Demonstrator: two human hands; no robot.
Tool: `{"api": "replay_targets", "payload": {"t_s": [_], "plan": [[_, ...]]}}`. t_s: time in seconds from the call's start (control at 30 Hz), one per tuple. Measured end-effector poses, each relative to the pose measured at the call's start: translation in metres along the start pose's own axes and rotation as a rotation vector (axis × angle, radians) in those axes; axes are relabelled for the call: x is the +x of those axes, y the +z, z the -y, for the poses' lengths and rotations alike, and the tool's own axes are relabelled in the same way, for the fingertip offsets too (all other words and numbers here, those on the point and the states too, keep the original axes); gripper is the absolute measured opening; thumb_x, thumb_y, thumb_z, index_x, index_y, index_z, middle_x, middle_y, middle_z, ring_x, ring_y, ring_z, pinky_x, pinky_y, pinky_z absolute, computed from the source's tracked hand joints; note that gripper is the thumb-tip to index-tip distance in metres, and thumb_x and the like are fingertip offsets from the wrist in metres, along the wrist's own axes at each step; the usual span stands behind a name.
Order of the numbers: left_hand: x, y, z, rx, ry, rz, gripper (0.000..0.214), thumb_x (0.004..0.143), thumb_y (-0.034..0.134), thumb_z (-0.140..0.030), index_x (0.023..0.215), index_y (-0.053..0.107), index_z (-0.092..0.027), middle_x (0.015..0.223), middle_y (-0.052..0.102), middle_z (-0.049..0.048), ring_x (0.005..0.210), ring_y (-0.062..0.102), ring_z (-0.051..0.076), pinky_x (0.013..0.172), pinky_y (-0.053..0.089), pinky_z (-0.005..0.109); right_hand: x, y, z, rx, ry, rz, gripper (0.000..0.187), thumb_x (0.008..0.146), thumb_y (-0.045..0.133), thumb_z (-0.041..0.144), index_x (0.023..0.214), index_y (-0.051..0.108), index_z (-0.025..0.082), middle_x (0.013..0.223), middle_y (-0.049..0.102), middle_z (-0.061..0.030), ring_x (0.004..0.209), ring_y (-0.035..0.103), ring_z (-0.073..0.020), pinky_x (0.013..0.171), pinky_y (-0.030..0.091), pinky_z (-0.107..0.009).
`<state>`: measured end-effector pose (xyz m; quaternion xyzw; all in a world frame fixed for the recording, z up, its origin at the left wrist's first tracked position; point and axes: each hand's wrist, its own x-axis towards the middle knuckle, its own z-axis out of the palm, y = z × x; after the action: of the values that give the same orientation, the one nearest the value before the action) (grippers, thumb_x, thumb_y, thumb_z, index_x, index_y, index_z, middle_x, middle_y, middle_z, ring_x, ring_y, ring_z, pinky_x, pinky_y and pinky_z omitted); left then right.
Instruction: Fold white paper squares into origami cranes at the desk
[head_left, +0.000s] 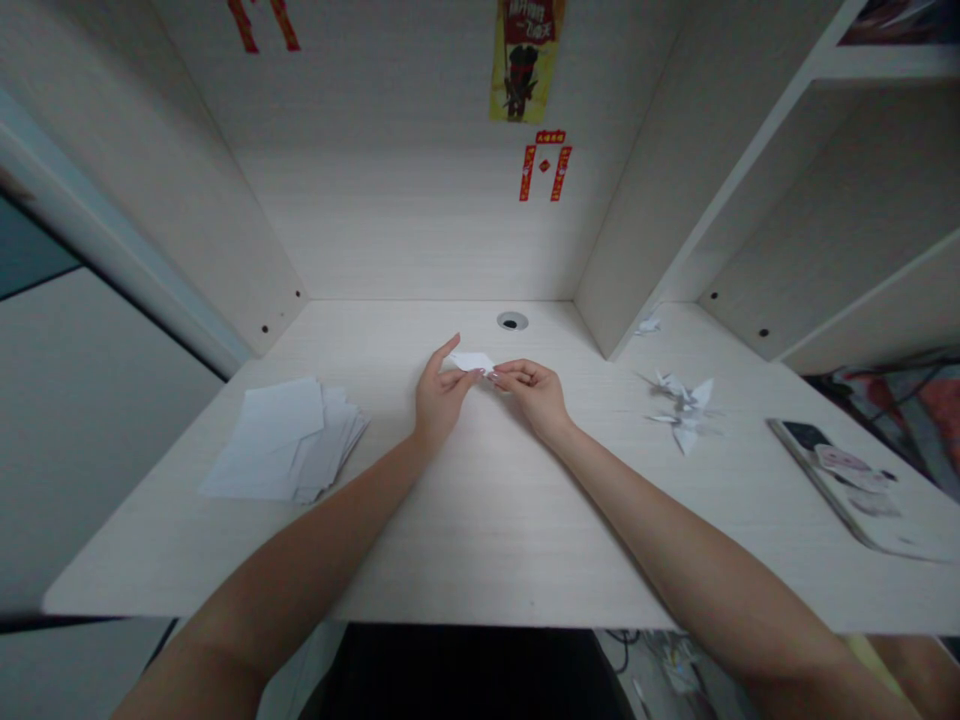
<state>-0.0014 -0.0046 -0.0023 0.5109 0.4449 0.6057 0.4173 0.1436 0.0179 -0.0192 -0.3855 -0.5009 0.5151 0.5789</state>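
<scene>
A small folded piece of white paper [472,361] is held between both hands near the back middle of the desk. My left hand [442,392] pinches its lower edge, with the thumb raised and the fingertips against the paper. From the other side, my right hand [534,392] grips the near right corner between thumb and fingers. The fingertips of the two hands almost meet. Part of the paper is hidden behind the fingers.
A stack of white paper sheets [274,440] lies on the left of the desk. Several folded paper cranes [684,405] sit to the right, and a phone [855,485] rests at far right. A cable hole [512,321] is at the back; an upright panel [637,220] divides the shelf.
</scene>
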Motion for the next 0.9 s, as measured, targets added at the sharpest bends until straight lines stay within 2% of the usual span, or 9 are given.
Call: {"api": "replay_targets", "payload": {"t_s": [0.37, 0.53, 0.67, 0.9], "plan": [[0.000, 0.003, -0.001, -0.043, -0.032, -0.054, 0.059, 0.068, 0.073, -0.031, 0.121, 0.051, -0.018, 0.073, 0.071, 0.0025, 0.072, 0.068, 0.016, 0.073, 0.052, 0.027, -0.004, 0.004, 0.008, -0.026, -0.035, 0.007, 0.022, 0.061, 0.077, 0.035, 0.074, 0.068, 0.018, 0.062, 0.068, -0.0011, 0.058, 0.060, -0.0128, 0.062, 0.046, -0.026], [0.003, 0.001, 0.000, -0.046, -0.028, -0.074, 0.061, 0.067, 0.074, -0.032, 0.122, 0.050, -0.018, 0.071, 0.071, 0.0021, 0.072, 0.069, 0.018, 0.072, 0.053, 0.028, 0.000, -0.002, 0.002, 0.005, -0.031, 0.011, 0.026, 0.069, 0.069, 0.041, 0.086, 0.067, 0.021, 0.064, 0.068, 0.0001, 0.061, 0.063, -0.0142, 0.064, 0.047, -0.027], [0.005, -0.001, 0.000, -0.033, -0.013, -0.087, 0.060, 0.068, 0.073, -0.033, 0.121, 0.050, -0.018, 0.070, 0.070, 0.0017, 0.075, 0.069, 0.019, 0.074, 0.053, 0.029, 0.004, -0.006, -0.003, -0.024, -0.018, -0.054, 0.032, 0.068, 0.068, 0.045, 0.088, 0.067, 0.021, 0.066, 0.067, 0.0002, 0.061, 0.063, -0.0146, 0.064, 0.049, -0.028], [0.002, 0.000, -0.003, -0.020, -0.009, -0.065, 0.059, 0.068, 0.073, -0.033, 0.121, 0.050, -0.018, 0.070, 0.070, 0.0018, 0.074, 0.069, 0.018, 0.071, 0.052, 0.027, 0.002, -0.004, 0.000, -0.014, 0.004, -0.008, 0.035, 0.064, 0.072, 0.046, 0.086, 0.066, 0.019, 0.062, 0.067, 0.0001, 0.062, 0.064, -0.0147, 0.068, 0.051, -0.029]]}}
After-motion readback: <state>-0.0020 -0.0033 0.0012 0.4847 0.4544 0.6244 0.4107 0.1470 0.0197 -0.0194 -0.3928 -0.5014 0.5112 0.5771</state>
